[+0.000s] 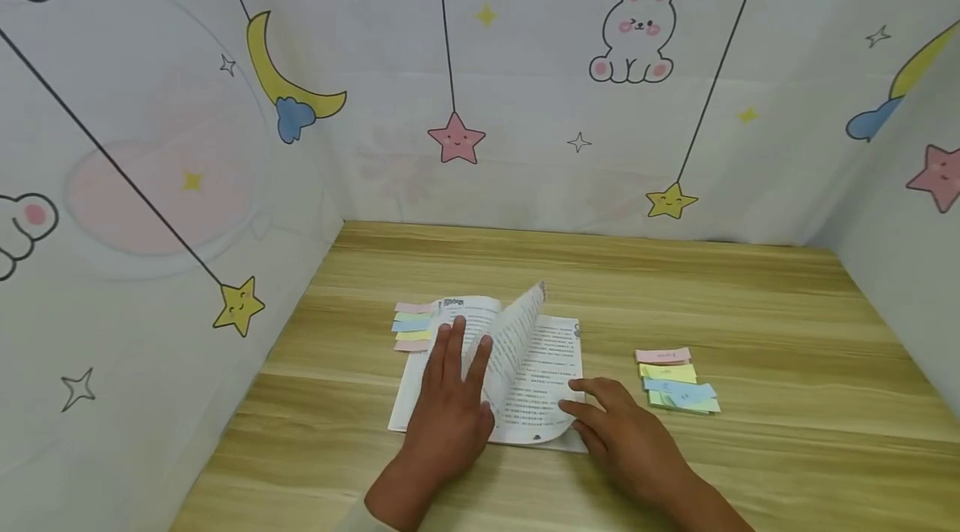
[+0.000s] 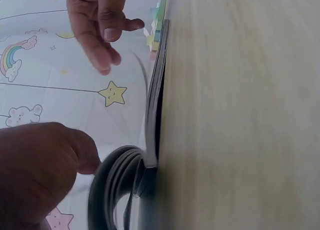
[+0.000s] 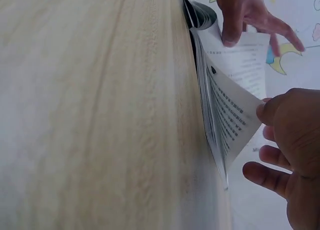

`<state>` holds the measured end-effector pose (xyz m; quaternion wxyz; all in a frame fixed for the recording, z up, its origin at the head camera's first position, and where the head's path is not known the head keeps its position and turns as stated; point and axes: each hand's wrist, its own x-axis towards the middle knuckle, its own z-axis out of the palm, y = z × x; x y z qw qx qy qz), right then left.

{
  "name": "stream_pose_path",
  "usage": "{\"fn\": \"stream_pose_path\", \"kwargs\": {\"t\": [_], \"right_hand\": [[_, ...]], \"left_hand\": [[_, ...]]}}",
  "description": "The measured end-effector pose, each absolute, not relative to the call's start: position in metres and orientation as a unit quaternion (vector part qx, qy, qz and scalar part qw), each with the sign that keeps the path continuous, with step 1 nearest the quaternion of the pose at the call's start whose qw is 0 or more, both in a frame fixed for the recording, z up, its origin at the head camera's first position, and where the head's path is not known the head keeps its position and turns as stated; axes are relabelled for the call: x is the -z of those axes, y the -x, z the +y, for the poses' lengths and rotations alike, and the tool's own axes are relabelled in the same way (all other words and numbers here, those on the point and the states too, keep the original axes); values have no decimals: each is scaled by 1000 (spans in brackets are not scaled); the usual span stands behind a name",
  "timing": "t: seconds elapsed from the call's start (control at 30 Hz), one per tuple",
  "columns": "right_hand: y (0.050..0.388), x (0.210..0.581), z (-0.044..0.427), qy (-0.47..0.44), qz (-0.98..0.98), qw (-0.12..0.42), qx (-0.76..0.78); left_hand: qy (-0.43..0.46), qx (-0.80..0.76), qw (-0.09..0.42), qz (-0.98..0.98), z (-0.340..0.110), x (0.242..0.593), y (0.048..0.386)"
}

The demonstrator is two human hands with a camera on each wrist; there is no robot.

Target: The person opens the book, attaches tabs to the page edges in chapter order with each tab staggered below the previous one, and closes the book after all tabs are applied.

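Observation:
An open book [image 1: 540,382] lies on the wooden table, one page [image 1: 513,340] standing half raised near its middle. The left hand [image 1: 453,424] rests over the left-hand pages with its fingers extended. At the lower right corner, the right hand [image 1: 630,440] pinches a page corner between thumb and fingers; in the right wrist view that page [image 3: 232,115] lifts away from the stack toward the right hand [image 3: 295,140]. Coloured tabs [image 1: 412,328] stick out from the book's left edge.
To the right of the book, a small group of pink, yellow, blue and green sticky strips [image 1: 675,386] lies on the table [image 1: 787,332]. A white curtain [image 1: 525,182] with stars, moons and a bunny surrounds the table at the back and sides.

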<state>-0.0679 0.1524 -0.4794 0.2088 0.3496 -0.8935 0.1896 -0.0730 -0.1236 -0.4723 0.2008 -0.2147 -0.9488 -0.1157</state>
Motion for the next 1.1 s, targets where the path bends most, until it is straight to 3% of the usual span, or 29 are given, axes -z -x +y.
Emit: {"fn": "stream_pose_path", "kwargs": {"t": [0.1, 0.27, 0.4, 0.83, 1.1], "right_hand": [[67, 481, 152, -356, -892, 203, -190], [67, 480, 153, -365, -889, 192, -200], [68, 478, 154, -363, -892, 186, -194], [69, 478, 153, -364, -877, 221, -223], [70, 478, 152, -350, -886, 223, -209]], "left_hand": [[220, 70, 185, -955, -125, 467, 73], [298, 29, 95, -949, -123, 461, 72], [325, 54, 55, -943, -121, 463, 71], [274, 77, 42, -958, -120, 467, 71], [277, 74, 63, -956, -118, 469, 72]]}}
